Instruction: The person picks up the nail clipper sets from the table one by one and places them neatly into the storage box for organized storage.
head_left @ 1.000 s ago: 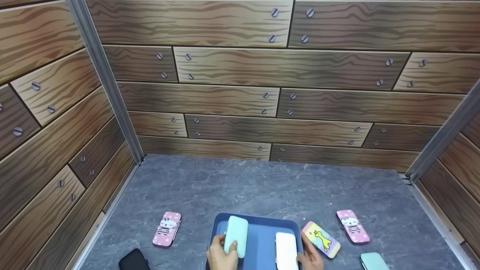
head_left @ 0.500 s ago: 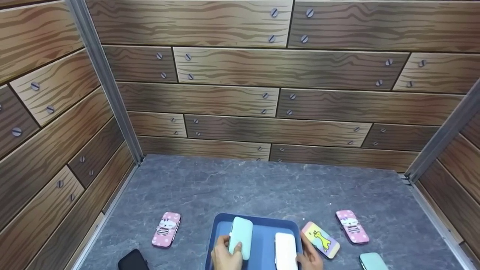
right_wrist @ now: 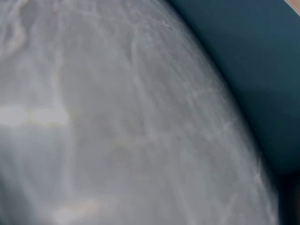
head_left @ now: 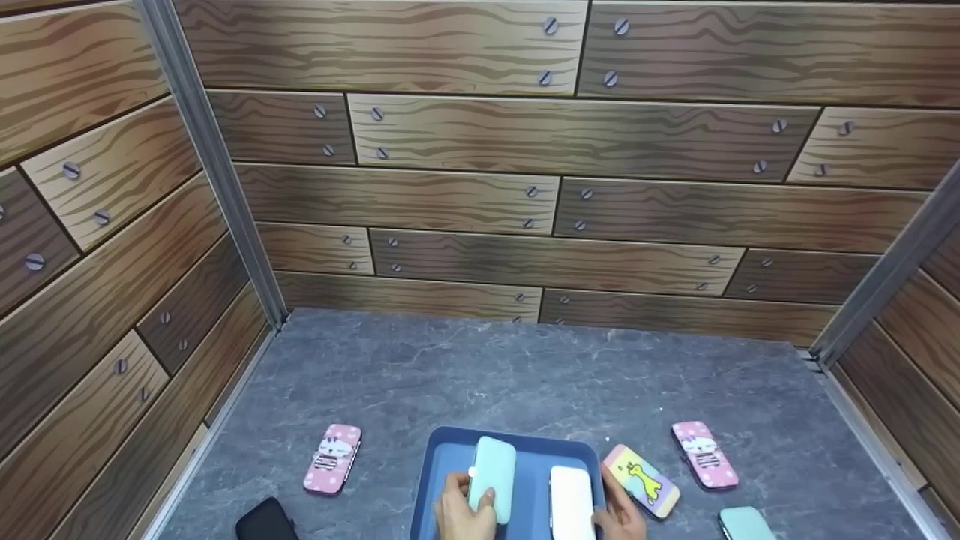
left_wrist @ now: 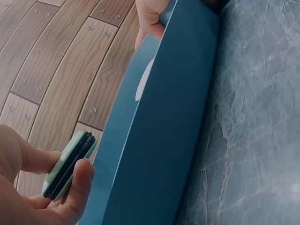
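Wood-print walls enclose a grey marbled counter, and a blue tray sits at its near side. The tray has hardly shifted: the right hand is clamped on its right wall, thumb over the rim, fingers outside. The left hand has moved rightward over the tray, thumb and fingers pinching a mint clamshell case. That narrows the gap to the white case lying inside along the right wall; the handling seems unfinished, since the grip is not released. The mint case projects beyond the left fingertips, well apart from the right hand. Just outside the tray, beside the right fingers, lies the giraffe-print case; whether they touch I cannot tell. A pink cat-print case lies well left of the tray.
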Motion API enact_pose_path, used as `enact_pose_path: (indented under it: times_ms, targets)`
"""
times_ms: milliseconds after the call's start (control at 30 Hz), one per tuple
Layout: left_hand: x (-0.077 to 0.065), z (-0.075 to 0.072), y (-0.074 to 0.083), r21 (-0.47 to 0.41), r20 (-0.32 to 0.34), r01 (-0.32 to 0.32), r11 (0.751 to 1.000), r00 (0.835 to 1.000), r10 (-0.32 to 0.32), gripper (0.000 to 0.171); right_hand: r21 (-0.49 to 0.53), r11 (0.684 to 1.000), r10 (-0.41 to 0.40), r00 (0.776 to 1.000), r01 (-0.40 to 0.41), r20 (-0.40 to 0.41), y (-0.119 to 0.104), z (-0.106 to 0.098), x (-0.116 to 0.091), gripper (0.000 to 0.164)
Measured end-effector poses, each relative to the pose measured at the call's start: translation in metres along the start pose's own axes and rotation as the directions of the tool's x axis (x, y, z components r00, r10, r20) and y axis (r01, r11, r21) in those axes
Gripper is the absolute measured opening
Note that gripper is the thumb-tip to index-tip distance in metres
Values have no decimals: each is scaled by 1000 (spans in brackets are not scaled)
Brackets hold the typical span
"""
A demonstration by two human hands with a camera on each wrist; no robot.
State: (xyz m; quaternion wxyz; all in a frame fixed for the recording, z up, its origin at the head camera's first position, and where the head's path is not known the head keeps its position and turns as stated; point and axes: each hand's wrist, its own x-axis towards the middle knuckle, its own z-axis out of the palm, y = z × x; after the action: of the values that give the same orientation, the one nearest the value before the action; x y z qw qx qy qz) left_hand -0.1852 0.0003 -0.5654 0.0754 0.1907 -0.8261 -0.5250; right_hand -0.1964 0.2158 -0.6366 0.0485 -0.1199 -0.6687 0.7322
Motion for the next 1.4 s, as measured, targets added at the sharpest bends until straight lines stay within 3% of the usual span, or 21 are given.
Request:
enact_pose_path:
  times_ms: [200,567,1167,1400]
  targets:
    - [0,3,-1,25,38,41,999,998,-42,31,8,1000,18,1000,-19,15,0,-1,0,75]
    - [-2,9,-1,47,63,45,998,997,-48,30,30,999,24,999,-26,47,-1,-2,-1,74]
    - [3,12,0,35,96,68,997,993,-71,31,47,997,68,997,-66,-32,-3,2,-3,77]
    - [1,18,-1,68,127,81,994,988,-89,29,71,997,32,999,-30,-36,1,1,-1,77]
